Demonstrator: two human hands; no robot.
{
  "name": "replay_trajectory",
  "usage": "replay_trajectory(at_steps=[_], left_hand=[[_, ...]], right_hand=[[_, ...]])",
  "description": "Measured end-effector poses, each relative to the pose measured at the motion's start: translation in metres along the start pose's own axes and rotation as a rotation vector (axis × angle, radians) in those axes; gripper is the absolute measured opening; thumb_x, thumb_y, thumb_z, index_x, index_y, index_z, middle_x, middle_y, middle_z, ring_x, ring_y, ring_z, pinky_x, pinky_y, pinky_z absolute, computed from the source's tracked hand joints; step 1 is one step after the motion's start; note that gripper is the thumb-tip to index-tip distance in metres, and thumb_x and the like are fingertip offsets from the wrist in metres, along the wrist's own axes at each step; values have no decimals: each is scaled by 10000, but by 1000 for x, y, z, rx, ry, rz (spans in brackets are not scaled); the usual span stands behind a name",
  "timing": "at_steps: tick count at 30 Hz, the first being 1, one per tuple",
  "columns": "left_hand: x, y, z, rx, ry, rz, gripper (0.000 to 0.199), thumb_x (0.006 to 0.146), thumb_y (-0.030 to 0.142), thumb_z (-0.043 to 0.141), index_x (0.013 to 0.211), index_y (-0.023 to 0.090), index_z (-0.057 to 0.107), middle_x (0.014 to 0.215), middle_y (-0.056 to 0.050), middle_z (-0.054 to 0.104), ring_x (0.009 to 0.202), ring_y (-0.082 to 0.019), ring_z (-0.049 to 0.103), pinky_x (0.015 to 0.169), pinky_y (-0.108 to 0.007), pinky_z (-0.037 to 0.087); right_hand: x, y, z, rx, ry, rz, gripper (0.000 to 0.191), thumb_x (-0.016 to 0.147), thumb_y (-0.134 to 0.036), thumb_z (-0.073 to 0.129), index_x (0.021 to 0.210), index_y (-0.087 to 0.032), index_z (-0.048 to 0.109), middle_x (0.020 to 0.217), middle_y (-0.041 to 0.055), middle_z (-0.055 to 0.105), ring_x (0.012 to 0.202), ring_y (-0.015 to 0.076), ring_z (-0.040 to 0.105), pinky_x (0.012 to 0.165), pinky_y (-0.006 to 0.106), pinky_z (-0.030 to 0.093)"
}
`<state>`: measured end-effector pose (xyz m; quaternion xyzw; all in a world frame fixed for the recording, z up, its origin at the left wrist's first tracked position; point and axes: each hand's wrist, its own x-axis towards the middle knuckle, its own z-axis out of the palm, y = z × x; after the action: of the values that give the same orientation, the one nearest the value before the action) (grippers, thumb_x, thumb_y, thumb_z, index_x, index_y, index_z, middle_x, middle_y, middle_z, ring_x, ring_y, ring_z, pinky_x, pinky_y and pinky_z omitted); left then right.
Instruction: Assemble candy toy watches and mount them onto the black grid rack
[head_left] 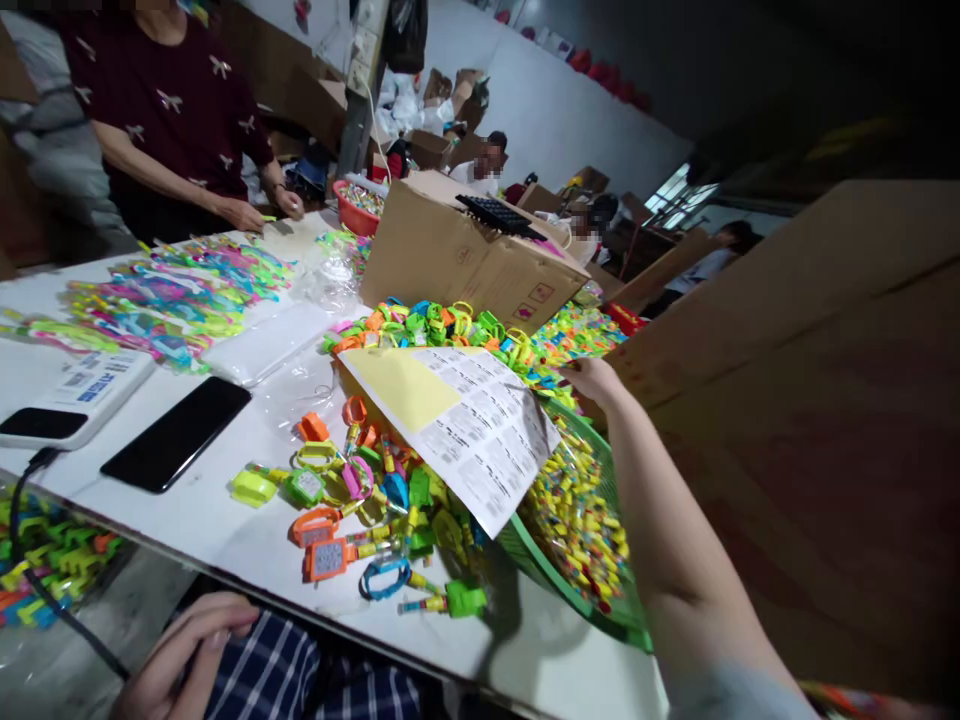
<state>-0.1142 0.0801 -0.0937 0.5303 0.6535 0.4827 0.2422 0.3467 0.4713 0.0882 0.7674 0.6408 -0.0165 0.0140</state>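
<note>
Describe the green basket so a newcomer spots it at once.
Start at the white table and go to its right end, beside the person's right forearm. There sits the basket, one side partly covered by a printed sheet. It is green and filled with small yellow pieces, unlike the red tub farther back.

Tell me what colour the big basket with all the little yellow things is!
The basket is green, seen best in the head view.
</note>
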Motion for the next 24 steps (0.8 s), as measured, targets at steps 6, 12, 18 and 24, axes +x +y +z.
replay_trajectory(at_steps=[6, 12, 18, 24], left_hand=[[-5, 35, -3, -68, 11, 120, 207, 851, 324, 481, 794, 228, 655, 840, -7, 688, 792, -131, 663, 762, -178, 545], [-28, 52, -22, -64, -20, 67, 287, 849, 409, 468, 772, 208, 659, 832, -32, 687, 818, -156, 653, 783, -226, 539], [-43, 65, -29, -167, -4, -62, 374, 787, 560, 511, 756, 216, 653, 787, -23, 678, 741, -157, 645, 757, -249, 546], [-41, 98, 26, -681, -502, -433, 607, 735, 696, 478, 1027, 180, 605, 820, -73, 685, 646, -169, 638, 585, -283, 526]], right_hand=[[-125, 42, 4, -153, -14, -166, 171, 786, -265, 558, 780, -151, 686, 744, 69, 686, 660, 173, 602, 561, 228, 377], [-207, 39, 45, -247, -177, -63, 281, 804, -455, 548, 846, -220, 697, 816, 66, 693, 704, 199, 612, 500, 249, 333], [-251, 39, 38, 113, -39, -93, 157, 778, -305, 556, 875, -226, 652, 834, 39, 689, 698, 189, 611, 539, 251, 390], [-337, -44, 32, 663, 107, -592, 159, 806, -353, 545, 923, -258, 597, 856, 40, 675, 743, 197, 626, 656, 310, 503]])
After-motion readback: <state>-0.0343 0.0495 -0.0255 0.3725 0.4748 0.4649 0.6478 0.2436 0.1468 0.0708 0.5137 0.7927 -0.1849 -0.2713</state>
